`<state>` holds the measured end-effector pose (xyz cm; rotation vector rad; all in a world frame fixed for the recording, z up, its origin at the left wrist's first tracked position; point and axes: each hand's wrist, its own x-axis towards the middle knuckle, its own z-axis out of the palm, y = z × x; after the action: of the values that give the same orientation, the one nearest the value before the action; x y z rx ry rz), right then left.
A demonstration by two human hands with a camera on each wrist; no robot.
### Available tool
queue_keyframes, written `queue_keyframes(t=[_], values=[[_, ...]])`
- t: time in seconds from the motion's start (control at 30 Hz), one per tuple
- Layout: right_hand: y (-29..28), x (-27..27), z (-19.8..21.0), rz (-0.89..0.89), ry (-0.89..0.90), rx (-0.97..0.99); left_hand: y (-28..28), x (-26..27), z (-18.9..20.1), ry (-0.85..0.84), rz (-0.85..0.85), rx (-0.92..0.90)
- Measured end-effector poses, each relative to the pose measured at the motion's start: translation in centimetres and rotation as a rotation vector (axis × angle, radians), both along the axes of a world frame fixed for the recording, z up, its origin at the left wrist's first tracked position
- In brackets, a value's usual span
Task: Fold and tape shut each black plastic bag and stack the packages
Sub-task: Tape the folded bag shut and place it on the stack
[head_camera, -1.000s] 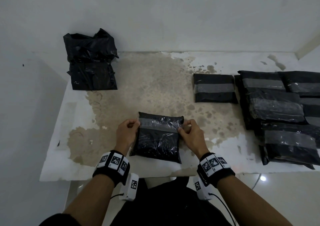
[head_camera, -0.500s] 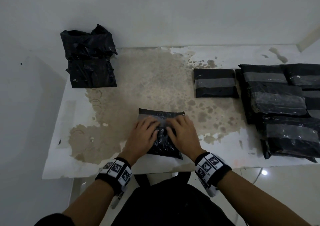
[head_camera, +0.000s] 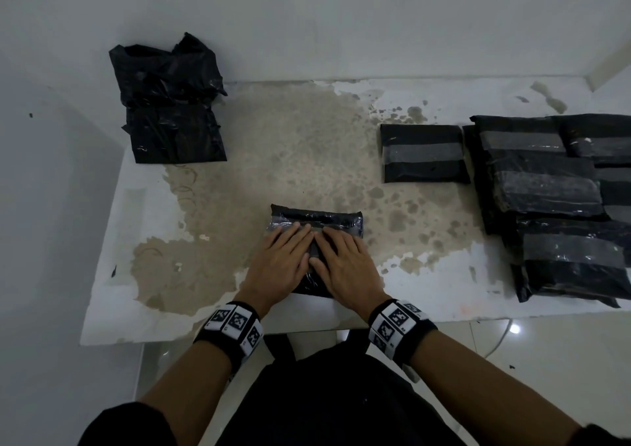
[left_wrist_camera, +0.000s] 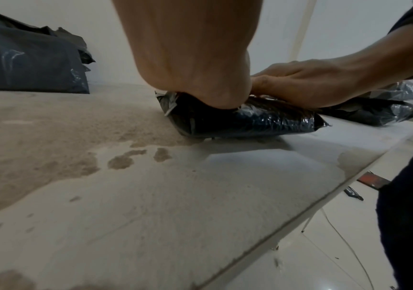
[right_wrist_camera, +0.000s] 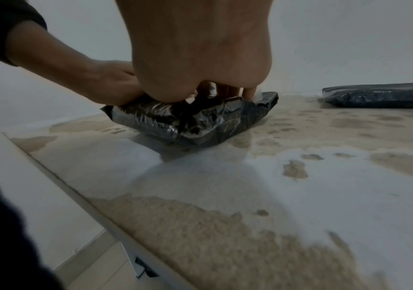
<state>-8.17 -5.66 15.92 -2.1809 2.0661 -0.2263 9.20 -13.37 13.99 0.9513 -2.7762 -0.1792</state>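
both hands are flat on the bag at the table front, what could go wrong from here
1. The bag looks puffy under the left hand and right hand; when they let go it may spring back and peel the tape strip.
2. It lies near the table's front edge, so a hard push could slide it off.
3. The tape looks wrinkled, so the seal may be weak.

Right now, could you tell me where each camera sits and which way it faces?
Head: above, looking down at the table; left hand and right hand flat on the package.
Left wrist: low, facing rightwards; its palm presses it.
Right wrist: low, facing leftwards; own palm.
All share the package.
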Motion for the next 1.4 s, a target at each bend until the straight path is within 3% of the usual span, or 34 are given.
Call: queue_keyframes(t=[0.2, 0.6, 1.07, 1.13, 1.27, 1.4], values=[[0.1, -0.2, -0.1, -0.024, 0.049, 0.067, 0.3, 0.0, 0.0, -0.044, 0.037, 0.004], [2.2, -0.8, -1.8, -0.154, 0.101, 0.088, 1.7, 0.1, 0.0, -0.073, 0.295, 0.165], [2.9, -0.1, -2.7, -0.238, 0.047, 0.055, 2.7, -0.5, -0.4, -0.046, 0.39, 0.201], [3.0, -0.3, -2.7, -0.207, 0.048, 0.024, 2.9, -0.1, -0.5, -0.036, 0.341, 0.111], [2.8, -0.7, -2.6, -0.076, 0.089, -0.036, 2.5, 1.3, -1.0, -0.043, 0.062, 0.011], [2.4, -0.7, -2.3, -0.104, 0.08, -0.028, 2.0, 1.0, -0.6, -0.055, 0.082, 0.069]])
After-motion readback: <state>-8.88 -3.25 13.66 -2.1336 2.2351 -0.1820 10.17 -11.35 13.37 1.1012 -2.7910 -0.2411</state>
